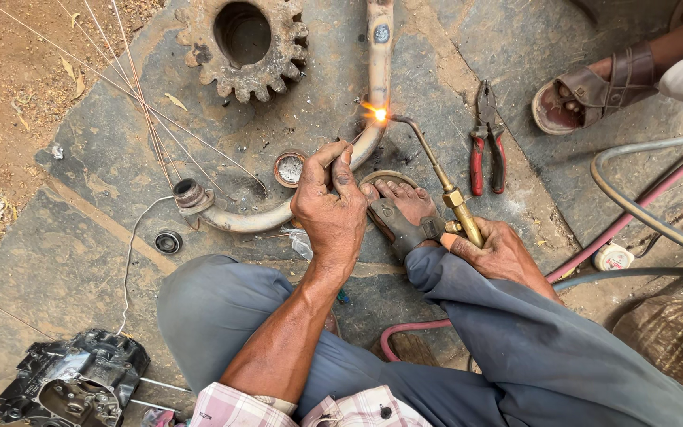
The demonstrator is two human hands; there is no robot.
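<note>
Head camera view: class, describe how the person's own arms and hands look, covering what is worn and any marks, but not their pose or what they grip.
Both arms are bare from the elbow down. The left hand and right hand wear no gloves, rings or watch, and look grimy with dark dirt. A rolled sleeve of a pink-and-white checked shirt shows at the left elbow.

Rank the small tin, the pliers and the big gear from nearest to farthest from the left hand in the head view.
From the left hand:
1. Tin, just to its left, beside the bent pipe.
2. Pliers, to the right, past the torch.
3. Gear, at the top, farthest.
</note>
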